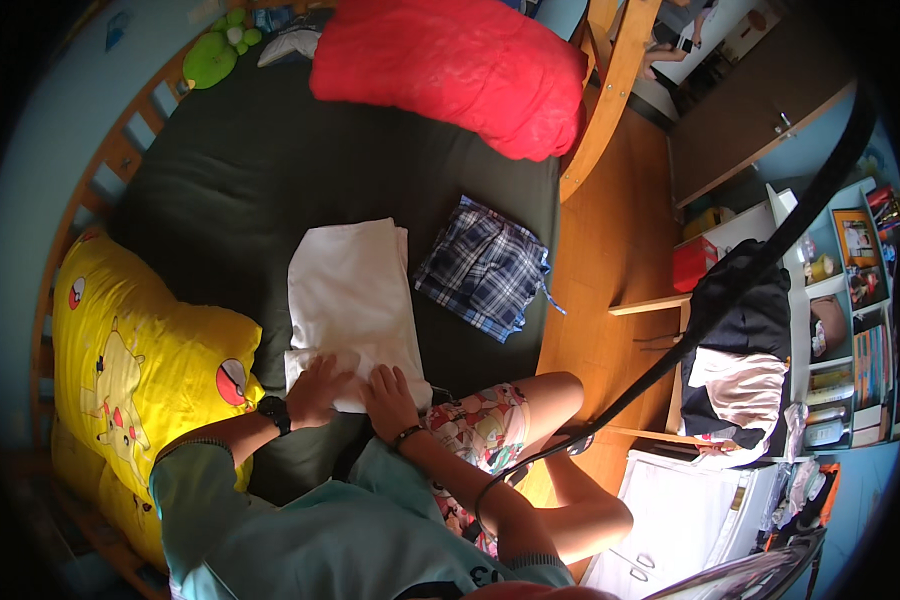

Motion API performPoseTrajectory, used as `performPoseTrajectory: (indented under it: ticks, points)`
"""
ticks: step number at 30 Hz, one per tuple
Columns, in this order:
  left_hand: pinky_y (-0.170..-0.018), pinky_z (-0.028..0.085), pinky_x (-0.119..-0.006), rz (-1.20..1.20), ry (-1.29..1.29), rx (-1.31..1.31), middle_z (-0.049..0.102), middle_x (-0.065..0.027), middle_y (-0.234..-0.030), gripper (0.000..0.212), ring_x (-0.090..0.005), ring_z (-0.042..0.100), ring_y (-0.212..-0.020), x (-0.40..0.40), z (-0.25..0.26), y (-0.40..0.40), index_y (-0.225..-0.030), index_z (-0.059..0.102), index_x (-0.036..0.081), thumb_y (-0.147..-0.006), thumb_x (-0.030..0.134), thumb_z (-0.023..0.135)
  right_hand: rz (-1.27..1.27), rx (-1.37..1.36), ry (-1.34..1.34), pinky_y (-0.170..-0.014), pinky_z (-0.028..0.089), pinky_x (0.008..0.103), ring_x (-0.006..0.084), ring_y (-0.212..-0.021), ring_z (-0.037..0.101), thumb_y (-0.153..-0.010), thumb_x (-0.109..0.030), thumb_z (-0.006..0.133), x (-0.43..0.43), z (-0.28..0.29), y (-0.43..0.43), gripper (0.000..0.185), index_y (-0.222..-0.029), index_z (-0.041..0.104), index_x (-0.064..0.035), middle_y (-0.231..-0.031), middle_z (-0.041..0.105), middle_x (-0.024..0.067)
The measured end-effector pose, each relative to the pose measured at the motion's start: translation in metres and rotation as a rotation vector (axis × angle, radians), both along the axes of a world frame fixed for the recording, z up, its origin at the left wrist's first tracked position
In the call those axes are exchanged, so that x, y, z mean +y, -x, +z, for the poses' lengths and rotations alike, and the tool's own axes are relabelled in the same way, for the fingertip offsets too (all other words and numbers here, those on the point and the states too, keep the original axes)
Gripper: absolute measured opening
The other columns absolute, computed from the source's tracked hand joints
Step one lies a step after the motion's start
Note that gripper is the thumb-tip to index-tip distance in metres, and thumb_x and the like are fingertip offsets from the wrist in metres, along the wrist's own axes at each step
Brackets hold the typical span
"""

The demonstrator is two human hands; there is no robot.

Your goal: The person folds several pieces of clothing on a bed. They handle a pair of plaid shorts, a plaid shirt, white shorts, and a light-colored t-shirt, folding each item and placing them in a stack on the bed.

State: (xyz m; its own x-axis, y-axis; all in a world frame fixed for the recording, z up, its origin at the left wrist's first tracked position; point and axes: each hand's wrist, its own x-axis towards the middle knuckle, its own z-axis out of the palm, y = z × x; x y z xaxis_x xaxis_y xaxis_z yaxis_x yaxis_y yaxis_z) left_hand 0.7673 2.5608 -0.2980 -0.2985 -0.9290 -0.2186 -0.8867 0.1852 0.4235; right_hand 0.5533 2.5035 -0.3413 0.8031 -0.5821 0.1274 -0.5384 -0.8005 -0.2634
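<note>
A white cloth garment (352, 289), folded into a long rectangle, lies flat on the dark bed sheet (217, 172) before me. Both hands rest on its near end. My left hand (319, 391) touches the near left part, and its fingers look slightly blurred. Just to the right, my right hand (388, 401) presses flat with the fingers spread a little. Neither hand is closed around the cloth. Right of the white cloth lies a folded blue plaid garment (486, 268), with a drawstring hanging at its right side.
A yellow cartoon pillow (150, 360) lies left, a red quilt (450, 71) at the far side, a green plush toy (211, 60) far left. Right of the bed stand a clothes-laden chair (742, 322) and shelves (844, 285). A black cord (667, 367) crosses the view. Another person (671, 41) is beyond the doorway.
</note>
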Motion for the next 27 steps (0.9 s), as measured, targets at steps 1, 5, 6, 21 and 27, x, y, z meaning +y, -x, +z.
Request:
performPoseTrajectory:
  ticks: [1,5,6,21,27]
  points:
    - [-0.106,0.042,-0.063,-0.023,-0.014,0.017,0.039,-0.0303,-0.146,0.082,-0.0582,0.039,-0.133,0.000,0.005,0.000,-0.143,0.047,0.013,-0.068,0.010,0.079,-0.006,-0.008,-0.004,-0.118,0.032,0.0549,0.0358,-0.132,0.048,-0.090,-0.016,0.057,0.002,0.000,0.002,0.029,-0.115,0.065,-0.0050,-0.130,0.056,0.0184]
    - [-0.097,0.050,-0.060,-0.018,-0.047,0.002,0.043,-0.0268,-0.141,0.059,-0.0543,0.045,-0.129,-0.004,0.000,-0.003,-0.128,0.058,0.012,-0.072,0.010,0.076,-0.002,-0.059,0.084,-0.117,0.035,0.0539,0.0352,-0.120,0.054,-0.087,-0.016,0.059,0.001,0.000,-0.002,0.023,-0.107,0.065,-0.0045,-0.116,0.060,0.0167]
    - [-0.095,0.051,-0.060,-0.014,-0.085,0.026,0.044,-0.0262,-0.140,0.055,-0.0535,0.046,-0.129,-0.007,0.000,-0.005,-0.125,0.060,0.012,-0.072,0.010,0.075,-0.006,-0.046,0.049,-0.116,0.036,0.0534,0.0343,-0.121,0.055,-0.087,-0.016,0.059,-0.001,-0.003,0.000,0.024,-0.108,0.065,-0.0058,-0.116,0.060,0.0156]
    - [-0.089,0.052,-0.050,-0.077,-0.283,0.381,0.065,-0.0187,-0.115,0.033,-0.0388,0.063,-0.107,-0.069,0.011,-0.062,-0.113,0.067,0.005,-0.082,0.015,0.063,0.164,0.280,-0.775,-0.082,0.055,0.0505,0.0400,-0.094,0.069,-0.077,-0.019,0.067,-0.120,0.075,-0.034,0.036,-0.111,0.064,-0.0074,-0.096,0.072,0.0201]
    - [-0.092,0.051,-0.049,0.116,-0.116,0.147,0.066,-0.0158,-0.117,0.038,-0.0374,0.061,-0.111,-0.148,0.018,-0.104,-0.120,0.064,0.005,-0.082,0.009,0.061,-0.080,0.203,-0.509,-0.086,0.055,0.0494,0.0398,-0.099,0.068,-0.081,-0.020,0.072,-0.204,0.066,-0.073,0.041,-0.119,0.063,-0.0077,-0.105,0.072,0.0194]
